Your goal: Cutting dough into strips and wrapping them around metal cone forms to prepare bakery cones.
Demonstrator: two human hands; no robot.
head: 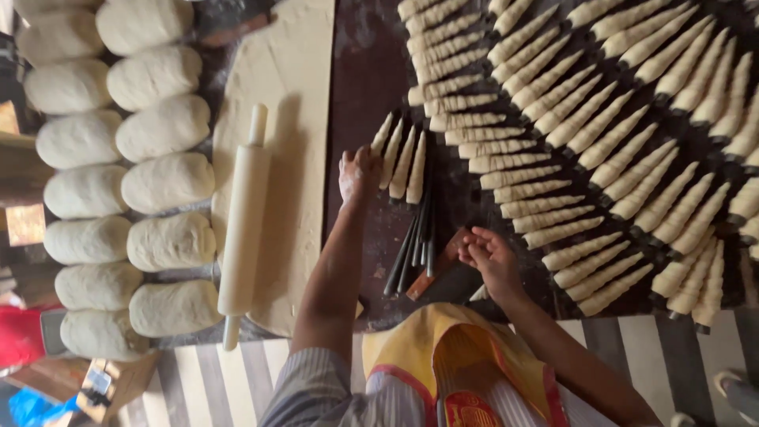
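Observation:
My left hand (358, 174) rests on the dark table, its fingers against the end of a short row of dough-wrapped cones (401, 162). My right hand (489, 255) hovers lower right with fingers loosely curled and nothing clearly in it. Between the two hands lies a bundle of bare dark metal cone moulds (415, 245). A small brown-handled tool (436, 265) lies beside the moulds, just left of my right hand.
Many rows of dough-wrapped cones (601, 119) fill the right of the table. A rolled dough sheet (288, 95) lies at centre with a wooden rolling pin (244, 225) on it. Several dough loaves (118, 182) line the left. I wear a yellow apron (455, 356).

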